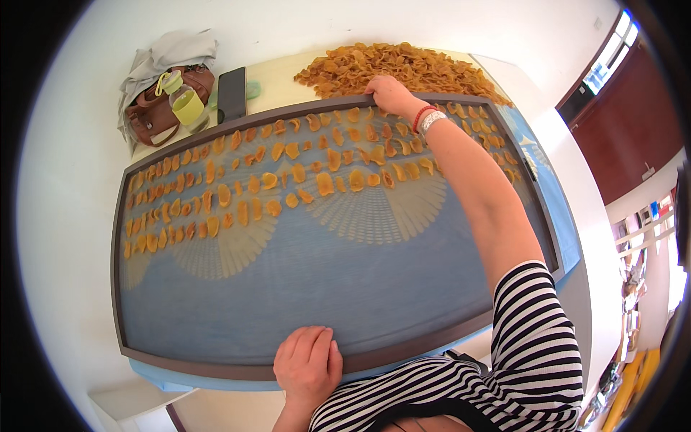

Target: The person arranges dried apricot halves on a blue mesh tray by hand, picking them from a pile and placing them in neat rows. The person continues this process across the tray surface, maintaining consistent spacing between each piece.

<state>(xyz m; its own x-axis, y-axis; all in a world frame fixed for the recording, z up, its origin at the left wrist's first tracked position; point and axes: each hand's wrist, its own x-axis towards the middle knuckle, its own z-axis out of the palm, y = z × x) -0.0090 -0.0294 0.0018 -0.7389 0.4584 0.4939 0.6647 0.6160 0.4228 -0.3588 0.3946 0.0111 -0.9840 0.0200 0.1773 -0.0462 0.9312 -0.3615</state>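
A large framed mesh screen [324, 281] lies flat before me, with rows of amber, dried-looking slices [325, 184] spread over its far part. My right hand [391, 96] reaches to the far edge of the frame, beside a heap of similar slices [399, 62]; its fingertips are bent over the frame edge, and whether they pinch a slice is hidden. My left hand [309, 360] rests on the near edge of the dark frame, fingers curled loosely over it, with no slice visible in it. Under the screen shows a blue cloth [564, 237] with pale fan shapes.
At the back left stand a bottle with a lime sleeve [187, 106], a brown leather bag [154, 119] and a pale grey cloth [173, 51]. A dark phone [232, 94] lies just beyond the frame. A white wall runs behind, and a dark red door [626, 124] is at the right.
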